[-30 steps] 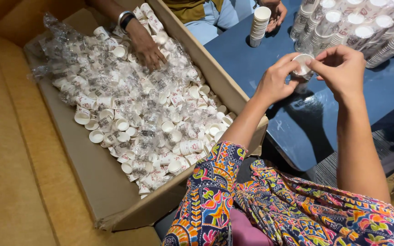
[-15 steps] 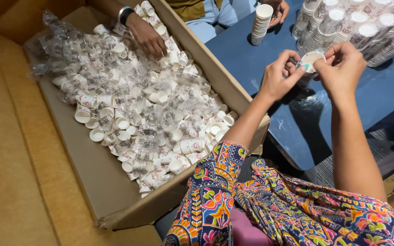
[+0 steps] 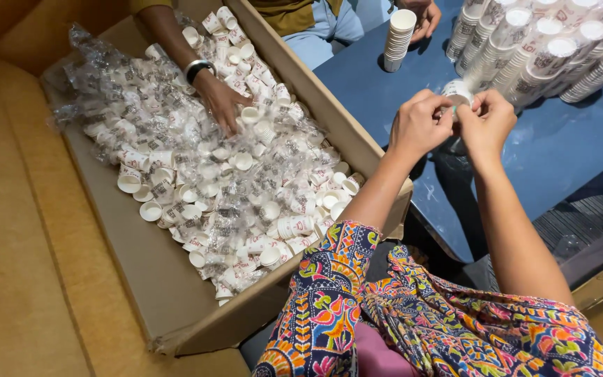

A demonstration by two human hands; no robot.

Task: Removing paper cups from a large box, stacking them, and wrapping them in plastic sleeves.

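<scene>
Cup pinched between both hands' fingertips.

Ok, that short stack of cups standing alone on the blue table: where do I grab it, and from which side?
Take the stack around its middle, hand wrapped round the wall, coming from the side toward the box. It stands upright with bare table there; the far side is crowded by another person's hand.

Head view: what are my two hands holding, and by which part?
A small white paper cup, pinched at its rim between the fingers of the left hand and right hand.
</scene>
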